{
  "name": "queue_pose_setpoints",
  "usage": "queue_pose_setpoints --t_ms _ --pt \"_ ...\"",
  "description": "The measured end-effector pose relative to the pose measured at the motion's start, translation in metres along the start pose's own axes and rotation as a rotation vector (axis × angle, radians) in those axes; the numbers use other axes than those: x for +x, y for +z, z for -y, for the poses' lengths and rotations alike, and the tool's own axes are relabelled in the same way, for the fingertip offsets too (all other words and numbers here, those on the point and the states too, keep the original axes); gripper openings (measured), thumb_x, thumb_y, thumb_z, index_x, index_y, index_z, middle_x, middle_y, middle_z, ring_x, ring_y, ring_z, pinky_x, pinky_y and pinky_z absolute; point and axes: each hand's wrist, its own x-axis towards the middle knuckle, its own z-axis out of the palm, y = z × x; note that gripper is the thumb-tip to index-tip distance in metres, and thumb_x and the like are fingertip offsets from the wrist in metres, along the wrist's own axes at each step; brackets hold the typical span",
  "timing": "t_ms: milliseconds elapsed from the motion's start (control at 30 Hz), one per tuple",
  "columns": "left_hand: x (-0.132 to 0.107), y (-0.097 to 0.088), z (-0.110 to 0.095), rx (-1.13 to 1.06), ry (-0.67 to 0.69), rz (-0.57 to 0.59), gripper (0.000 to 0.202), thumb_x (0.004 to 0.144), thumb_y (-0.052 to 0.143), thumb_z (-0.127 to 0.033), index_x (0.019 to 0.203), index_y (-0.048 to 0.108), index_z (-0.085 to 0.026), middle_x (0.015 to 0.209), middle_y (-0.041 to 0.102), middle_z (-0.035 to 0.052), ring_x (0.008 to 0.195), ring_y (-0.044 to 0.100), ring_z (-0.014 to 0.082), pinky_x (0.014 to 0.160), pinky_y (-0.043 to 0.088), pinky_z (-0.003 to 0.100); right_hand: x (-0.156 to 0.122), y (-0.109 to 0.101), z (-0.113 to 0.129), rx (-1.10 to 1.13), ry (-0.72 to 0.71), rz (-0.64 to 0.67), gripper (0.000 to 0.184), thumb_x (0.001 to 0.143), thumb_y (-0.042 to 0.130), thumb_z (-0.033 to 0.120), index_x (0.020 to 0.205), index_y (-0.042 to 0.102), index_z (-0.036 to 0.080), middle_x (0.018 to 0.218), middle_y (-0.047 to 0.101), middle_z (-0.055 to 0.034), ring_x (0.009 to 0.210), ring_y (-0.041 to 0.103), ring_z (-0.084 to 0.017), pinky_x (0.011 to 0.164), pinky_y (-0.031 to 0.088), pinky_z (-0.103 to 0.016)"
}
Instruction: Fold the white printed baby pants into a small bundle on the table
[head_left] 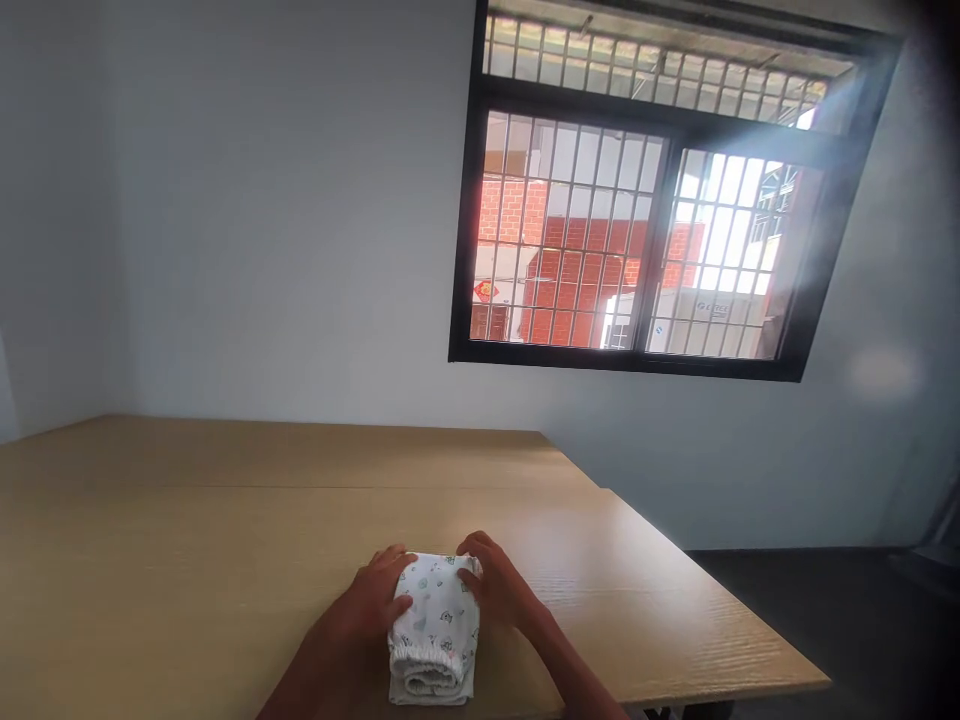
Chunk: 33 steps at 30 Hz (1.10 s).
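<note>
A folded white garment (436,605) with a small animal-like print lies on the table near its front edge. Its near end shows gathered elastic cuffs and several folded layers. My left hand (380,592) grips the left side, with the thumb on the cloth and the fingers bent at the far left corner. On the opposite side, my right hand (491,585) holds the far right corner, its thumb resting on the top layer and its fingers curled over the edge. The undersides of both hands are hidden.
The wooden table (225,560) reaches back to a pale wall (285,220), with a seam running across it. Its right edge slants toward me, and dark floor (810,590) lies beyond. A barred window (570,240) is above at the right.
</note>
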Motion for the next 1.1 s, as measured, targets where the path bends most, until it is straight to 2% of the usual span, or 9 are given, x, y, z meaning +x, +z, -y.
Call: queue_pose_setpoints --t_ms 133,233,333,467,567,700,833,967,1100 --pt "-0.052 0.024 0.004 0.075 0.202 0.077 0.042 0.100 0.044 -0.031 0.142 0.046 -0.037 0.154 0.037 -0.0014 0.143 0.031 0.0239 0.120 0.024 0.048 -0.046 0.008 0.024 -0.045 -0.124 0.120 0.028 0.079 0.066 0.013 0.105 0.068 0.022 0.115 0.065 -0.0064 0.114 0.057 -0.024 0.104 0.043 -0.036" --pt "-0.075 0.034 0.014 0.228 0.351 0.087 0.054 0.097 0.054 -0.031 0.148 0.036 -0.036 0.155 0.034 0.0010 0.141 0.035 0.0269 0.116 0.031 0.048 -0.075 0.005 0.033 -0.135 -0.204 0.204 0.043 0.083 0.071 0.024 0.125 0.062 0.023 0.133 0.060 -0.0095 0.127 0.050 -0.027 0.113 0.036 -0.041" --pt "-0.079 0.050 0.029 0.476 0.472 -0.001 0.072 0.086 0.056 -0.006 0.150 0.033 -0.032 0.151 0.038 0.0036 0.135 0.043 0.0256 0.110 0.042 0.038 -0.093 0.009 0.026 -0.236 -0.378 0.259 0.050 0.092 0.067 0.029 0.139 0.050 0.025 0.146 0.051 -0.0096 0.137 0.043 -0.026 0.116 0.033 -0.041" --pt "-0.076 0.067 0.038 0.696 0.544 -0.233 0.071 0.077 0.050 0.006 0.138 0.049 -0.029 0.142 0.052 0.0036 0.124 0.056 0.0233 0.100 0.050 0.031 -0.099 0.027 0.008 -0.372 -0.595 0.079 0.024 0.100 0.052 0.026 0.124 0.058 0.023 0.125 0.066 -0.0084 0.122 0.057 -0.021 0.107 0.043 -0.038" --pt "-0.076 0.059 0.029 0.541 0.549 -0.212 0.045 0.084 0.059 -0.006 0.122 0.062 -0.030 0.131 0.063 0.0029 0.116 0.062 0.0235 0.098 0.050 0.031 -0.097 0.038 0.005 -0.285 -0.644 -0.022 0.016 0.101 0.049 0.023 0.110 0.062 0.020 0.104 0.071 -0.0081 0.101 0.064 -0.020 0.093 0.050 -0.035" --pt "-0.074 0.037 0.004 -0.055 0.300 -0.051 0.018 0.089 0.061 -0.033 0.102 0.071 -0.026 0.113 0.071 0.0038 0.106 0.064 0.0265 0.096 0.049 0.034 -0.089 0.033 0.019 -0.030 -0.349 0.001 0.024 0.085 0.063 0.018 0.108 0.063 0.022 0.102 0.071 -0.0074 0.098 0.064 -0.022 0.089 0.050 -0.034" --pt "-0.059 0.029 -0.013 -0.505 -0.007 -0.052 0.045 0.090 0.054 -0.054 0.112 0.068 -0.018 0.109 0.070 0.0083 0.100 0.064 0.0302 0.089 0.052 0.037 -0.072 0.020 0.035 0.208 0.021 -0.031 0.047 0.094 0.047 0.025 0.140 0.037 0.021 0.116 0.066 -0.0101 0.106 0.062 -0.022 0.092 0.048 -0.034" --pt "-0.045 0.041 -0.009 -0.589 -0.134 -0.181 0.062 0.085 0.056 -0.061 0.124 0.059 -0.013 0.109 0.068 0.0129 0.098 0.065 0.0314 0.086 0.054 0.039 -0.058 0.023 0.032 0.119 0.185 -0.064 0.042 0.094 0.043 0.026 0.134 0.042 0.016 0.106 0.068 -0.0106 0.096 0.064 -0.024 0.085 0.050 -0.036" --pt "-0.048 0.059 0.000 -0.290 -0.073 -0.457 0.053 0.090 0.049 -0.050 0.128 0.052 -0.014 0.107 0.066 0.0137 0.097 0.065 0.0304 0.088 0.054 0.044 -0.059 0.033 0.026 -0.043 0.162 -0.132 0.048 0.087 0.046 0.015 0.135 0.045 0.014 0.129 0.057 -0.0160 0.117 0.058 -0.025 0.099 0.047 -0.037"
